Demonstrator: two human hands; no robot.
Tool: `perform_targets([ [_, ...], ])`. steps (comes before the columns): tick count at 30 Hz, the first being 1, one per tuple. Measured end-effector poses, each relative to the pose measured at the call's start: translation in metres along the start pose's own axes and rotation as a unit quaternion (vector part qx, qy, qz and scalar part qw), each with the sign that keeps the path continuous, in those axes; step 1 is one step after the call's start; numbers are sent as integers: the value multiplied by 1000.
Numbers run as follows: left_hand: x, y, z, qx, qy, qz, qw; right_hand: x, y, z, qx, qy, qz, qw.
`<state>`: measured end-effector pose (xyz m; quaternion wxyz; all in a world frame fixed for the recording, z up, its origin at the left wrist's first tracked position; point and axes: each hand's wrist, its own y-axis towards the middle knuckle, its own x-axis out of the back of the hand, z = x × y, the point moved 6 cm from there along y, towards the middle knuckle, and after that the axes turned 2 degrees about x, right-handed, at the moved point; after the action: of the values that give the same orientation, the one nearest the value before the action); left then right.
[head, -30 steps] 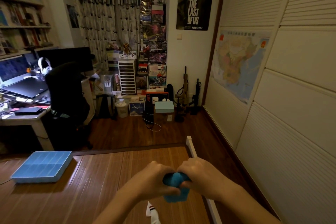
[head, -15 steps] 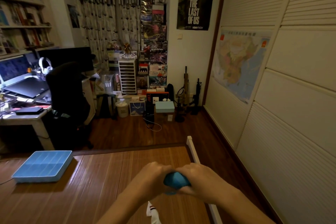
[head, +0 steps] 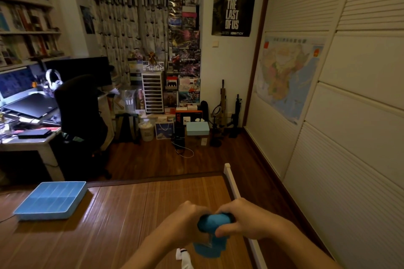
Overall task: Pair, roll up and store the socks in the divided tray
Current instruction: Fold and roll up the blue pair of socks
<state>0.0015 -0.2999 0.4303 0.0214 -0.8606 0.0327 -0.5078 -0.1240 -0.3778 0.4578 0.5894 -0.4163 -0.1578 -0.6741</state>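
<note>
A bright blue pair of socks (head: 211, 238), partly rolled into a ball, is held over the right part of the wooden mat. My left hand (head: 185, 223) grips its left side and my right hand (head: 244, 221) wraps its top and right side. A loose blue end hangs below the roll. A white sock (head: 183, 256) with dark stripes lies on the mat just under my left forearm, cut off by the frame's bottom edge. The blue divided tray (head: 51, 200) rests at the mat's far left, well away from both hands; its compartments look empty.
The bamboo mat (head: 122, 220) ends at a white rail (head: 231, 185) on the right, with dark floor beyond. A slatted wardrobe wall stands to the right. Further back are a desk, a black chair (head: 80, 113) and stacked boxes.
The camera view shifted slightly. My hands kept working the blue socks; a blue end hung low a second ago, was tucked up half a second ago, and hangs below again now.
</note>
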Motion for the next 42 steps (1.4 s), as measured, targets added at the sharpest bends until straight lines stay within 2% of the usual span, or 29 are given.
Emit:
perform_targets([
  [8,-12,5,-6,13,88,73,993,-8,2,-2,-18,-14,49,999],
  [13,-13,5,-4,31,94,90,991,-10,3,1,0,-73,17,997],
  [16,-15,8,-4,37,103,111,988,-13,5,6,15,-161,-9,987],
  [19,-14,8,-1,51,62,97,992,-14,7,13,40,-267,-53,961],
  [22,-10,3,5,27,-47,67,996,-11,6,13,74,-308,-86,945],
  [26,-6,-6,10,13,-141,79,987,-17,8,11,115,-362,-111,918],
  [28,-3,-7,13,10,-144,70,987,-18,8,8,121,-326,-131,928],
  [31,-3,-8,22,31,-212,42,976,-6,5,-3,66,-124,-183,973],
  [32,-5,-10,24,51,-280,30,958,-2,3,-8,36,-21,-205,978],
  [33,-8,-12,27,76,-375,17,924,1,0,-13,15,90,-227,970],
  [34,-13,-14,30,99,-487,6,868,2,-1,-16,2,190,-240,952],
  [35,-17,-16,30,111,-595,-4,796,1,-4,-18,-6,266,-242,933],
  [37,-22,-19,24,120,-736,-30,665,-4,-7,-17,6,355,-213,910],
  [38,-25,-20,22,130,-775,-42,617,-8,-8,-14,23,370,-196,908],
  [39,-27,-21,18,135,-799,-48,584,-11,-8,-9,36,370,-183,910],
  [40,-29,-22,14,134,-811,-51,567,-13,-8,-6,44,363,-179,913],
  [42,-28,-22,7,120,-814,-59,565,-16,-7,1,56,358,-198,911],
])
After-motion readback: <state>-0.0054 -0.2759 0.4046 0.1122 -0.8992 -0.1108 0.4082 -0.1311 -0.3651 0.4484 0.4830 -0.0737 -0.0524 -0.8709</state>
